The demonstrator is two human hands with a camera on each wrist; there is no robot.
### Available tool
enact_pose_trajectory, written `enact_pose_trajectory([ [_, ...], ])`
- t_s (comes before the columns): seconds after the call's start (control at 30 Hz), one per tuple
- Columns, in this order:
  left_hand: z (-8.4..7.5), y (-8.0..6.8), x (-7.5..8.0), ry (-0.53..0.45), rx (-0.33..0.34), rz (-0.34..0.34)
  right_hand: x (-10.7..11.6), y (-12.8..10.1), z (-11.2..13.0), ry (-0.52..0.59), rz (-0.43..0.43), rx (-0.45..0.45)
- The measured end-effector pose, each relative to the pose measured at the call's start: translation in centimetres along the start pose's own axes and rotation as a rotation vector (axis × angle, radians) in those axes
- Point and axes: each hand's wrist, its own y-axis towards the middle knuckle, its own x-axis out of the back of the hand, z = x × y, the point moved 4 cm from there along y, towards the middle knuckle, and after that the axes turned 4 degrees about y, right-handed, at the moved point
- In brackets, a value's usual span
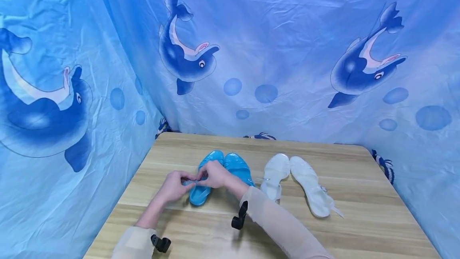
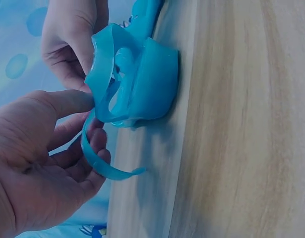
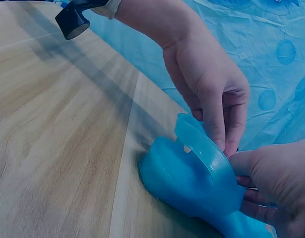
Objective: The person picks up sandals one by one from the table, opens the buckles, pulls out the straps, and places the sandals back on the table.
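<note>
A blue jelly sandal (image 1: 199, 198) lies on the wooden table, its heel towards me. My left hand (image 1: 173, 188) pinches its ankle strap (image 2: 100, 166) between thumb and fingers; the strap's loose end curls down past those fingers in the left wrist view. From the other side, my right hand (image 1: 217, 175) pinches the same strap close to the left fingertips. In the right wrist view the strap stands raised above the sandal's heel, and both hands' fingertips meet at it. The buckle is hidden by the fingers. Another blue sandal (image 1: 238, 166) lies just to the right, partly behind my right forearm.
Two white sandals (image 1: 278, 167) lie right of the blue pair, the rightmost one (image 1: 318, 201) with its strap spread outward. The wooden table (image 1: 373, 211) ends at a blue dolphin-print curtain (image 1: 287, 71) behind and at the sides. Each sleeve carries a black wrist camera (image 1: 238, 222).
</note>
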Motion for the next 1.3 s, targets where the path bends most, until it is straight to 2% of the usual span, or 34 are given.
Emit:
enact_pose_trajectory([
  [0.13,-0.3,0.2,-0.1,0.007,0.02,0.008,0.0,0.0,0.1,-0.012,0.026,0.014],
  [0.27,-1.1,0.1,-0.1,0.073,0.022,-0.017,-0.1,0.2,0.0,-0.039,0.039,0.039],
  [0.4,-2.3,0.2,-0.2,0.153,-0.016,-0.073,-0.3,0.3,-0.4,-0.089,0.035,0.064],
  [0.47,-2.9,0.2,-0.4,0.186,-0.064,-0.102,-0.3,0.4,-0.6,-0.121,0.032,0.075],
  [0.6,-3.2,0.1,-0.7,0.21,-0.102,-0.145,-0.5,0.4,-0.7,-0.176,0.022,0.112],
  [0.73,-2.4,-0.2,-0.7,0.162,-0.053,-0.149,-1.1,0.4,-0.8,-0.176,0.019,0.163],
  [0.9,-1.7,0.1,-0.5,0.06,-0.038,-0.097,-1.5,0.0,-1.1,-0.148,-0.002,0.175],
  [1.03,-0.7,0.5,-0.8,-0.014,0.001,-0.062,-1.3,-0.4,-1.6,-0.082,-0.011,0.141],
  [1.13,0.0,0.6,-0.9,-0.034,0.027,-0.048,-0.8,-0.6,-1.8,-0.01,0.002,0.089],
  [1.3,0.1,1.0,-0.8,-0.039,0.026,-0.048,0.2,-0.6,-1.8,0.027,0.003,0.033],
])
